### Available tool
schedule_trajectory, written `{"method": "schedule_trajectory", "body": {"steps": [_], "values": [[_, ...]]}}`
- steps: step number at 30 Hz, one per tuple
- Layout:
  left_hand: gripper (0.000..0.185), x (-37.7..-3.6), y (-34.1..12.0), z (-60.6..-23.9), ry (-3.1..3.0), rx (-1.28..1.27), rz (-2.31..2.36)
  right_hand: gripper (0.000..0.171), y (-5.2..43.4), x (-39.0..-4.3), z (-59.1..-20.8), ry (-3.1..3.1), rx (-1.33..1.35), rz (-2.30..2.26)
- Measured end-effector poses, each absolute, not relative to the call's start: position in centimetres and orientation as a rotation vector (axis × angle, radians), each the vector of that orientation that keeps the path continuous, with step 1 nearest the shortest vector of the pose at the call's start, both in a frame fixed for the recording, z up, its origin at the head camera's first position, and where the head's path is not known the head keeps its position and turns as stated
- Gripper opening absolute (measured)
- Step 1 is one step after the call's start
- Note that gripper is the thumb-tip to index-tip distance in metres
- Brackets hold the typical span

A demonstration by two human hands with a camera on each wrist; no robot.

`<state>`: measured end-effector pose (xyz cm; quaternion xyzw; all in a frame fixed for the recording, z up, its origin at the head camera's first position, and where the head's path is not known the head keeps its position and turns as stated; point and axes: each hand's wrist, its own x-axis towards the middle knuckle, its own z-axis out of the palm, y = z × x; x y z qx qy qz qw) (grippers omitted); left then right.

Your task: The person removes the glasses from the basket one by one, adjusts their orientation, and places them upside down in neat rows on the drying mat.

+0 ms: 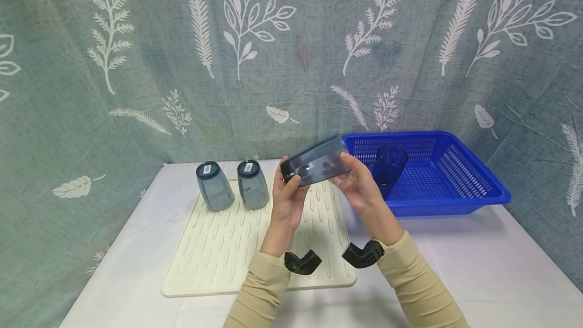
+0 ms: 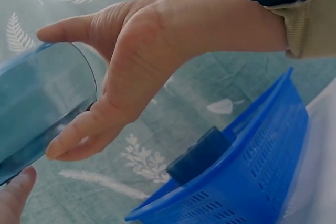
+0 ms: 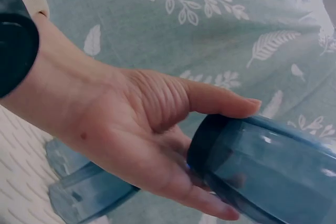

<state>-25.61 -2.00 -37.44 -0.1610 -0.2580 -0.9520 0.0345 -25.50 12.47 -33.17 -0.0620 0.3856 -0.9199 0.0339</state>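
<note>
Held sideways above the drying mat (image 1: 255, 247): smoky grey tumbler (image 1: 316, 167), left hand (image 1: 288, 201) curled round the base, right hand (image 1: 360, 182) round the rim end. Probably light, stiff, slick plastic; best gripped mid-wall.

Head view looks forward and down from 6 o'clock over the table, glass (image 1: 316, 165) central, basket (image 1: 492, 191) at 3 o'clock, while both wrist views sit close, sharing that glass, left wrist facing the basket, right wrist facing the mat (image 3: 21, 182).
</note>
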Motion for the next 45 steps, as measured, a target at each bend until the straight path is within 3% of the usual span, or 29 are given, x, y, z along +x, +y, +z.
{"method": "schedule_trajectory", "body": {"steps": [10, 21, 34, 45], "values": [[0.064, -25.8, -1.8, -37.7, -0.71, -0.6, -2.873, 0.029, 12.0, -25.0, -33.7, 0.918, -0.098, -2.85], [0.065, -25.8, -1.6, -37.7, -0.682, -0.562, -2.794, 0.022, 11.0, -24.6, -34.8, 0.697, -0.039, -2.904], [0.067, -25.6, -2.5, -37.2, -0.719, -0.505, -2.759, 0.029, 10.9, -24.7, -34.9, 0.707, -0.062, -2.802], [0.07, -25.7, -4.0, -36.5, -0.892, -0.464, -2.717, 0.073, 12.7, -24.5, -35.1, 0.955, -0.178, -2.673]]}}
